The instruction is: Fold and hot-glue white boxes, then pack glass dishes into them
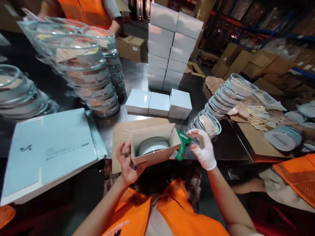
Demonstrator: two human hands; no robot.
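A small open cardboard box (154, 155) stands at the table's near edge with a stack of round glass dishes (154, 146) inside. My bare left hand (128, 164) grips the box at its left end, thumb along the front and fingers at the side. To the right of the box, my right hand (203, 150) wears a white glove that leaves fingertips bare. It is open, thumb and fingers apart, holding nothing. Between it and the box lies a green glue gun (181, 147), partly behind the box. Under the box is a flat piece of cardboard (120, 131).
Three white boxes (158, 104) sit ahead, before a tall stack of white boxes (161, 42). Stacked glass bowls stand left (91, 82) and right (216, 105). Flat pale-blue cartons (54, 150) lie at left. People in orange vests are across the table (83, 13) and at right (297, 177).
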